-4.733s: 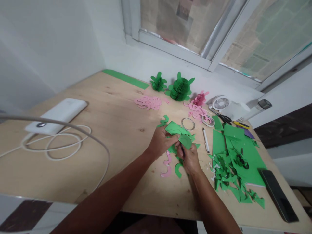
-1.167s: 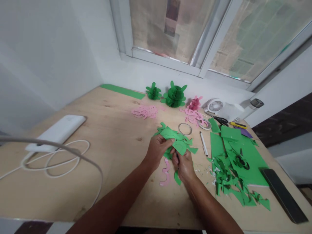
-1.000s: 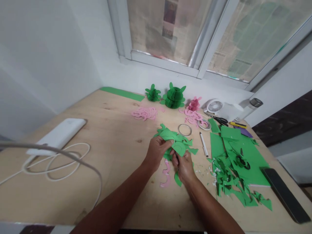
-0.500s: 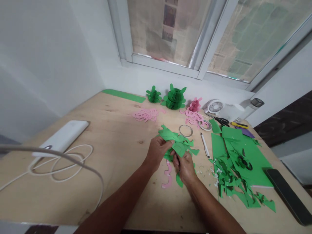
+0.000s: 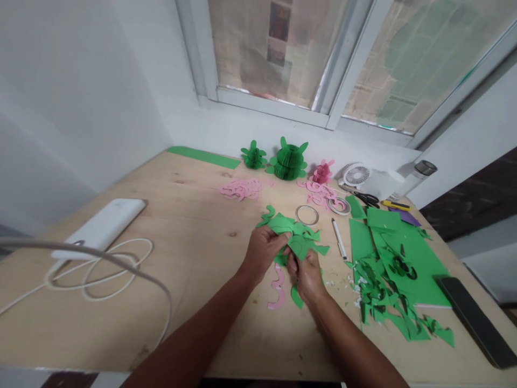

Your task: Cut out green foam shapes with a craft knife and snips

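My left hand (image 5: 264,250) pinches a piece of green paper (image 5: 298,247) with a drawn curve on it. Closed around dark-handled scissors (image 5: 298,268), my right hand (image 5: 309,275) meets the lower edge of that paper; its fingers hide most of the tool and the blades do not show. Beneath and behind both hands lie cut green paper pieces (image 5: 265,216). A wavy pink paper strip (image 5: 278,293) rests on the table just below my hands, and a rounded green piece (image 5: 297,297) sits beside my right wrist.
Green scraps (image 5: 382,296) and green sheets (image 5: 428,269) cover the right side, near a dark phone-like slab (image 5: 474,320). A white pen (image 5: 339,238) and tape roll (image 5: 307,215) lie closer. Pink cutouts (image 5: 241,188) and paper figures (image 5: 287,161) stand behind. A white power bank (image 5: 100,226) with cable is left.
The green paper in my left hand has tilted slightly, and more of the wavy green piece behind it shows. Both hands stay in nearly the same place.
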Action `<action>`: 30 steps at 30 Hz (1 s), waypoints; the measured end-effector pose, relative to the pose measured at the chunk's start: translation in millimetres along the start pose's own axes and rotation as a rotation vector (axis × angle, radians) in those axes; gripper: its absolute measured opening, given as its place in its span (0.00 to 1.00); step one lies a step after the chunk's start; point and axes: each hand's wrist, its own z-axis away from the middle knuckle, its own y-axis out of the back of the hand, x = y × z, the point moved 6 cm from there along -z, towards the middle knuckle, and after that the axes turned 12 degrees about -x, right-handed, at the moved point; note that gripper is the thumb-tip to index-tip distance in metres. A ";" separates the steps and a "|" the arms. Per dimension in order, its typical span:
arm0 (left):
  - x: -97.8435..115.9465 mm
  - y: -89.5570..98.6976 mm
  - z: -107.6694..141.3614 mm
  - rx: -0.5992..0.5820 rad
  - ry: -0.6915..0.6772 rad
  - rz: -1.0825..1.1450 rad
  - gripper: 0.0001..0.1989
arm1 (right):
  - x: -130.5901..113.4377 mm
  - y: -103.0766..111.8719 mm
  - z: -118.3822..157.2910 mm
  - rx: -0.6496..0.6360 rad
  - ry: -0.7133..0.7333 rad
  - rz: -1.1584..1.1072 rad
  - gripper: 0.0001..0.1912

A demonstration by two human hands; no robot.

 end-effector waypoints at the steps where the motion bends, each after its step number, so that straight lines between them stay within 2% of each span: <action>1: 0.2 -0.1 0.1 0.005 0.000 0.001 0.13 | -0.6 -0.3 0.1 0.000 0.000 -0.001 0.22; 14: -2.2 1.2 -2.4 -0.035 -0.018 -0.011 0.12 | -3.1 -0.3 0.4 0.021 -0.001 0.024 0.23; 19: -2.6 2.3 -3.1 -0.044 0.021 -0.007 0.10 | -3.5 -0.4 1.0 0.023 -0.020 0.015 0.20; 30: 5.2 4.0 -0.6 -0.079 0.025 0.018 0.10 | -7.3 -1.7 1.1 0.013 -0.008 0.030 0.20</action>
